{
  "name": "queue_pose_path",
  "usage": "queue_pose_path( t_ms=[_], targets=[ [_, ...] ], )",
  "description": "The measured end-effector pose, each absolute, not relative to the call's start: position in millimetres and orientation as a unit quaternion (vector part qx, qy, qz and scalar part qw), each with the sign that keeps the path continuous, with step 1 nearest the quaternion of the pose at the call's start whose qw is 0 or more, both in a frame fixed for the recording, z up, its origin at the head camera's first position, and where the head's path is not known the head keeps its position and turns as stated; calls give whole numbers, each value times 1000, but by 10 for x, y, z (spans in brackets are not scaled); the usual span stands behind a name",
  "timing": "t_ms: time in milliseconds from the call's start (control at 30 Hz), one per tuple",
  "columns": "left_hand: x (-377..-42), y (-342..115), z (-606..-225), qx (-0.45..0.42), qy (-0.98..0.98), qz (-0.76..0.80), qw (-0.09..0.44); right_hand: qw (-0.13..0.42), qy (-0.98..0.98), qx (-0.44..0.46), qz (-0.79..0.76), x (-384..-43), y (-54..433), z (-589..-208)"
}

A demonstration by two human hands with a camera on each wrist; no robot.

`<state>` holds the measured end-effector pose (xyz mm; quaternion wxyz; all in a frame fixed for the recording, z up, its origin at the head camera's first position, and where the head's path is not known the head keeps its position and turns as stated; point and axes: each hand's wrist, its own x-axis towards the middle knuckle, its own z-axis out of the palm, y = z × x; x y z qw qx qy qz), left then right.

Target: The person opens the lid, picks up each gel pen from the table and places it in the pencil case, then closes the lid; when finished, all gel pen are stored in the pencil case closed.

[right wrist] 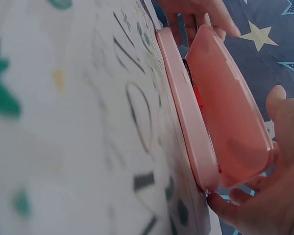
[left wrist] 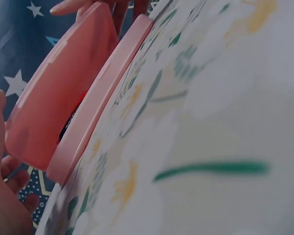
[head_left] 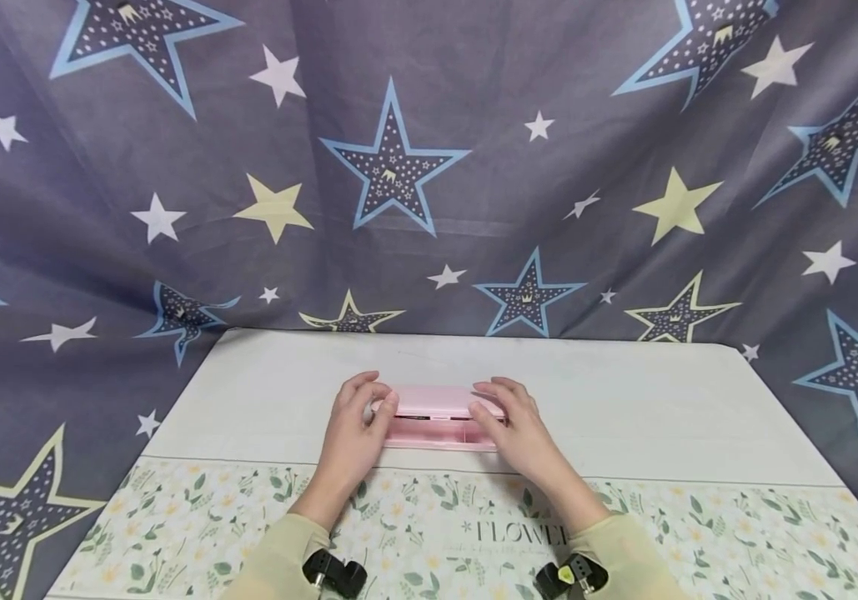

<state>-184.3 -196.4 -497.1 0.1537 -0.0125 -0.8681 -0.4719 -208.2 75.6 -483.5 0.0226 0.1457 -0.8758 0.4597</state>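
Observation:
A pink pencil case [head_left: 429,445] lies on the table with its hinged lid [head_left: 432,400] partly raised. My left hand [head_left: 353,421] holds the lid's left end, thumb at the front corner and fingers behind. At the opposite end my right hand [head_left: 524,429] grips the lid the same way, its thumb over the front edge. Under the lid, the tray shows a divider toward the right. Black and red items [right wrist: 198,95] peek out of the gap in the right wrist view; the lid hides most of them.
The white tabletop [head_left: 624,408] carries a floral mat [head_left: 211,533] with printed lettering along its near side. A dark curtain [head_left: 474,192] with star prints hangs behind the table and down both sides. Each wrist wears a black strap [head_left: 333,573].

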Motion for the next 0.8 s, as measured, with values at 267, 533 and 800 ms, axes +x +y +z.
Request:
queue_pose_path(
  t_ms=[267,533,800],
  targets=[
    [-1828,-1902,-5037,-14,-875,-461,147,4,-889,115,443,-2078,661,-4866],
    [-1821,-1852,-5087,-29,-896,-423,134,-15,-899,111,424,-2049,632,-4885],
    [-1817,-1852,-5110,-49,-915,-385,113,-28,-903,125,410,-2045,640,-4913]
  ],
)
